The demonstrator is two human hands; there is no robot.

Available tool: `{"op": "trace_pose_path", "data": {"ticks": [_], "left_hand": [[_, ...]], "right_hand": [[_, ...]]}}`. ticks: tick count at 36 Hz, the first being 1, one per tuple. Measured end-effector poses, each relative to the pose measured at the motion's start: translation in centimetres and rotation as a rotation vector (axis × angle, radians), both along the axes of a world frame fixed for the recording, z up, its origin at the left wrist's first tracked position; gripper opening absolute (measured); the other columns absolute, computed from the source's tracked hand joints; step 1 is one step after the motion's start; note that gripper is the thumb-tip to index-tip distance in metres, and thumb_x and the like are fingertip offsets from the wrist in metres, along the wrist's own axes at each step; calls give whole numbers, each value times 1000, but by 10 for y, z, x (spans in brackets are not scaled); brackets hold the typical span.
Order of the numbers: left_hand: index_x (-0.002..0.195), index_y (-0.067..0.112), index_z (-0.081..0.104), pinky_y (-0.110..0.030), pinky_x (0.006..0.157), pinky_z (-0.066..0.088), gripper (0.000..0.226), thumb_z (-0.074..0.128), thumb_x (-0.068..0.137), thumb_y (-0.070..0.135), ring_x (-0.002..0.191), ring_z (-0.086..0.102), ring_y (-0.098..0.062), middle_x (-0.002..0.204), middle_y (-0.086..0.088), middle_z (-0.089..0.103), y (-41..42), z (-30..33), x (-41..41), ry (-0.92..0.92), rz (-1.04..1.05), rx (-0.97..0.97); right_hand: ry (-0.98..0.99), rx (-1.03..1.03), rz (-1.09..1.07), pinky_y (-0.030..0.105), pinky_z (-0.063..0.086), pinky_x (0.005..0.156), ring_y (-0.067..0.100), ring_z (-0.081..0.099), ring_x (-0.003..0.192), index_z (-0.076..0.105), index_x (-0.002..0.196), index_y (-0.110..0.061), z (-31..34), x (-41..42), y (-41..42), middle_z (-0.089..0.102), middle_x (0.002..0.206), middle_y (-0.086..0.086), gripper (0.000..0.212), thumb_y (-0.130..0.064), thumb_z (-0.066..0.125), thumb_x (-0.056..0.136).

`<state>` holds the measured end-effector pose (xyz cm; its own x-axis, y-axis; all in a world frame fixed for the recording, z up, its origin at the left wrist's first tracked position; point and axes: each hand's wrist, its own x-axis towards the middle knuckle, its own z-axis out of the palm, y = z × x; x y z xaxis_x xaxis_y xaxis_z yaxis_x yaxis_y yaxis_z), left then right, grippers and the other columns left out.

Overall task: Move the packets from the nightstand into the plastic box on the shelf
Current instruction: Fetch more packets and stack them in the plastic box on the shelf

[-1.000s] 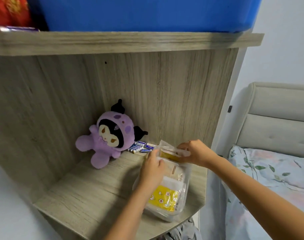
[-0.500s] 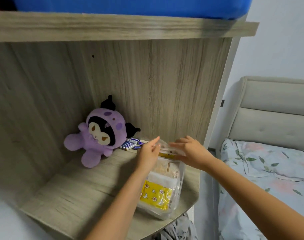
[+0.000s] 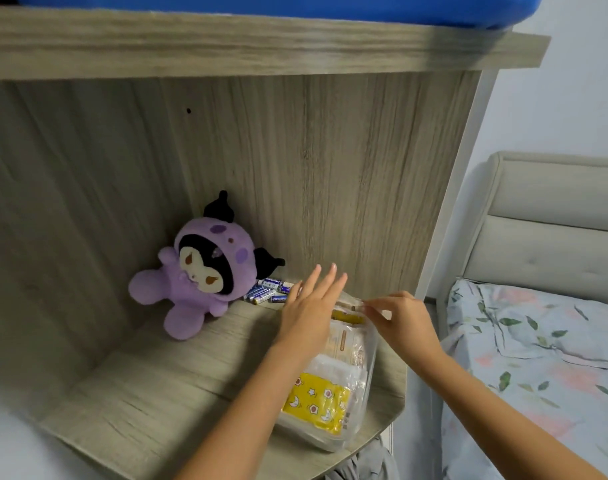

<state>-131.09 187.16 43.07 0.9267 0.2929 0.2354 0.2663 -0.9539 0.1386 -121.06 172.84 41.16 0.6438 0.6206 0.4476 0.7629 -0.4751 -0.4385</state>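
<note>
A clear plastic box [image 3: 359, 410] stands at the right front corner of the wooden shelf [image 3: 150, 386]. It holds several packets, with a yellow star-print packet [image 3: 316, 401] in front and a pale packet [image 3: 345, 344] behind it. My left hand [image 3: 311, 311] hovers over the box's far left side with straight, spread fingers and holds nothing. My right hand [image 3: 401, 318] pinches the top edge of a packet at the box's far end. The nightstand is out of view.
A purple plush toy [image 3: 198, 275] leans in the shelf's back corner, with several loose batteries [image 3: 268, 291] beside it. A blue bin [image 3: 295, 5] sits on the board above. A bed with a floral pillow [image 3: 537, 344] and padded headboard [image 3: 551, 220] lies to the right.
My left hand has let go of the packet edge and lifted, fingers now straight and spread. My right hand has closed into a pinch on the packet's top edge.
</note>
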Motion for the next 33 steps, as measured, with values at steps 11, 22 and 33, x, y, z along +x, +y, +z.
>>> {"op": "trace_pose_path", "data": {"ticks": [11, 22, 33], "left_hand": [[137, 27, 47, -32, 114, 21, 49, 44, 95, 3, 144, 24, -17, 150, 7, 39, 21, -14, -4, -70, 141, -95], [146, 29, 33, -33, 119, 8, 46, 40, 102, 17, 146, 13, -10, 153, 14, 30, 12, -7, 2, -101, -26, -86], [138, 27, 47, -34, 117, 20, 38, 43, 101, 20, 142, 30, -14, 147, 7, 42, 12, -2, -8, -135, 32, -208]], "right_hand": [[152, 82, -81, 13, 44, 70, 7, 64, 77, 76, 97, -14, 0, -5, 2, 75, 92, 0, 16, -22, 68, 86], [-54, 20, -41, 23, 32, 64, 12, 52, 71, 76, 99, -21, 15, -2, 4, 75, 84, -1, 18, -29, 66, 87], [156, 8, -50, 36, 51, 89, 18, 66, 94, 72, 109, -18, 23, -6, 2, 73, 104, -2, 25, -30, 56, 94]]}}
